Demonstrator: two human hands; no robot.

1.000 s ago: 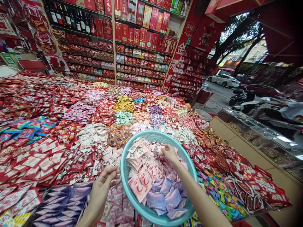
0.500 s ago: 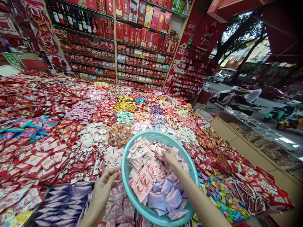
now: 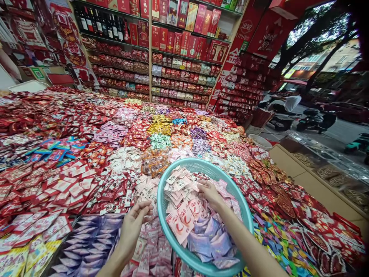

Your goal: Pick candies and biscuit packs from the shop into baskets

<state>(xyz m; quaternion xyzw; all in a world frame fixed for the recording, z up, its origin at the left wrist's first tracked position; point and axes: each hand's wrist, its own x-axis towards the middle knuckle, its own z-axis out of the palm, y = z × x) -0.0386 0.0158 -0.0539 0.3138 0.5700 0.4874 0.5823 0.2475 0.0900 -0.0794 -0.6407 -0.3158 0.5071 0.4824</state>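
Note:
A turquoise plastic basket stands amid heaps of small wrapped packets. Inside it lie pale pink packets with black lettering, pink packets with a red design and shiny lilac packets. My right hand is inside the basket, just above the pink packets, its fingers loosely apart with nothing visible in them. Left of the basket rim, my left hand hovers palm inward over a pink packet pile. Its fingers are half bent, thumb apart, and it appears to hold nothing.
Purple packets fill a box at lower left. Multicoloured sweets lie right of the basket. Shelves of red boxes and wine bottles rise behind. Clear-covered bins line the right, beside a street with scooters.
The view has turned a little to the left, so everything sits further right. My right fingers have loosened beside the lettered packets. My left hand stays beside the rim.

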